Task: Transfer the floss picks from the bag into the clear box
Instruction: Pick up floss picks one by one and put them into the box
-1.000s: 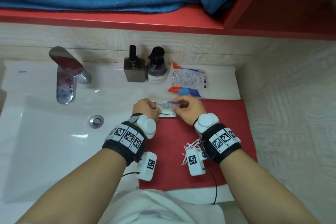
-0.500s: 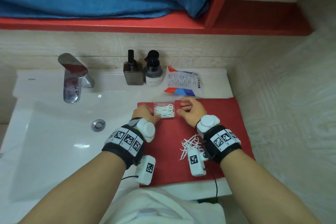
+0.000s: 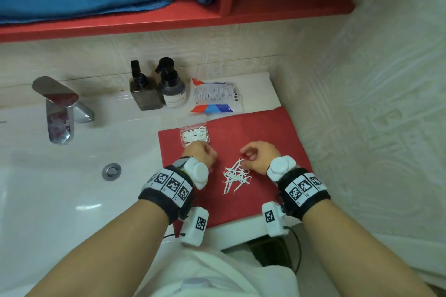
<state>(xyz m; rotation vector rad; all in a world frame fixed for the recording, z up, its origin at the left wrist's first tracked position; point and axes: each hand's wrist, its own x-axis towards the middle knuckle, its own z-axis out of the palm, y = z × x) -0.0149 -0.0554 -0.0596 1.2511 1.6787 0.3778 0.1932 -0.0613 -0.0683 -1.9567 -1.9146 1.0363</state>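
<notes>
Bathroom sink counter (image 3: 260,82) with red mat (image 3: 265,132) | clear box (image 3: 195,136) at mat's far-left corner, part-filled | loose floss picks (image 3: 235,176) mid-mat remain | bag (image 3: 214,96) behind mat | left hand (image 3: 200,154), right hand (image 3: 259,157) loosely curled, holding nothing.

We hold both forearms forward, bands on the wrists. Our left hand (image 3: 201,155) and right hand (image 3: 259,157) are loosely curled, palms down, holding nothing.
</notes>
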